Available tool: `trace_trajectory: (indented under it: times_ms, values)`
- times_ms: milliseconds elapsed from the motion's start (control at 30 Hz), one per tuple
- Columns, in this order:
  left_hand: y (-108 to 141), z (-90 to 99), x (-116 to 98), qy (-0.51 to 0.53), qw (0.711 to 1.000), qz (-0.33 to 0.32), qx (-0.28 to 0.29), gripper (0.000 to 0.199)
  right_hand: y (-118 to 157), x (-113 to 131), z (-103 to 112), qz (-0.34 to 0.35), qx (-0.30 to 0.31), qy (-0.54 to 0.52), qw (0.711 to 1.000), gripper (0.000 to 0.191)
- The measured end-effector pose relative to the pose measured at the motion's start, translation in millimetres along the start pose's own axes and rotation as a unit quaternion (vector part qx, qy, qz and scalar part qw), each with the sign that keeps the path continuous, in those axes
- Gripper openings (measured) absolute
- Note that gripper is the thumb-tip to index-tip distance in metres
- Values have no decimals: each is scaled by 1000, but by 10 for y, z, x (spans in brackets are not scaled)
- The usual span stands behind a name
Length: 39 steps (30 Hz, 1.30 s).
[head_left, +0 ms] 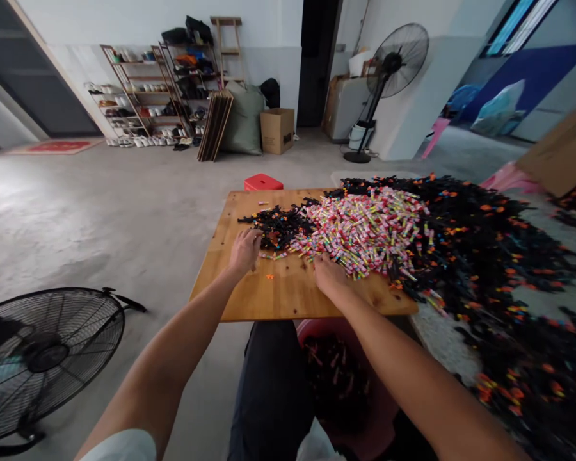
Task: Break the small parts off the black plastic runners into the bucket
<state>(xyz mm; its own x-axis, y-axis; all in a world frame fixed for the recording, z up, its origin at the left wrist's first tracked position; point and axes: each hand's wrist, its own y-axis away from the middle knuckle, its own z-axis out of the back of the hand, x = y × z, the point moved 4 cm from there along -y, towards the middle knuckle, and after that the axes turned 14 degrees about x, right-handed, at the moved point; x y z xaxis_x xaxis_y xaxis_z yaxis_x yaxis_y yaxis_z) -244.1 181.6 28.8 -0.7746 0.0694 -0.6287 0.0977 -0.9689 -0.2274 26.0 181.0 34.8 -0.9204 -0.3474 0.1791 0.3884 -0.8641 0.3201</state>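
My left hand [244, 251] is at the left edge of a small heap of black plastic pieces [283, 225] on the wooden table. Its thumb and fingers look apart, touching or just beside the pieces. My right hand [328, 274] is at the near edge of a big pile of small pink-and-white labelled tubes [365, 227]. Its fingers are curled in, and what they hold, if anything, is hidden. Between the hands, a few loose tubes [274, 255] and a small orange piece [269, 276] lie on the table top [254, 294].
A large heap of black pieces with orange bits [489, 237] spreads along the right side. Below the table, a pink basin [384, 429] holds more dark pieces. A floor fan [48, 355] stands at left, a red stool [263, 182] behind the table.
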Motion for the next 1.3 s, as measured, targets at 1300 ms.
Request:
trace_trajectory:
  times_ms: [1300]
  values:
    - [1617,-337,-2059,172,951,-166,194,31,1571,-291,-280,186,-171,-640,726,31]
